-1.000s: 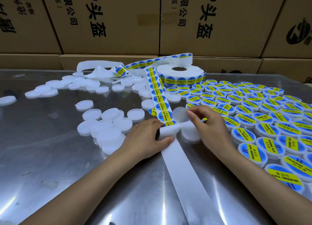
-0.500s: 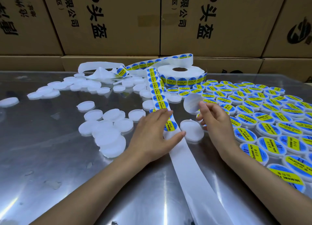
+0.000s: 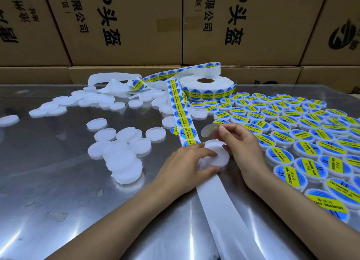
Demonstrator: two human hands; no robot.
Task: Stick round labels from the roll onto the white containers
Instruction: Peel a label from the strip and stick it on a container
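Note:
My right hand (image 3: 240,144) pinches a peeled round label (image 3: 209,129), its pale back showing, just above a bare white container (image 3: 217,155). My left hand (image 3: 185,167) grips that container from the left, thumb below and fingers on top, over the backing strip. The label strip (image 3: 182,113) with blue-and-yellow labels runs from the roll (image 3: 207,88) down to my hands, and empty white backing (image 3: 224,211) trails on toward me. Several unlabelled white containers (image 3: 124,152) lie to the left. Several labelled containers (image 3: 292,135) cover the table on the right.
The steel table (image 3: 58,201) is shiny. Crumpled used backing (image 3: 115,86) lies at the back left among more white containers. Cardboard boxes (image 3: 126,25) form a wall behind the table. One lone white container (image 3: 8,120) sits at the far left edge.
My left hand has left the strip and taken hold of the white container. My right hand has peeled the label off and carried it toward the container.

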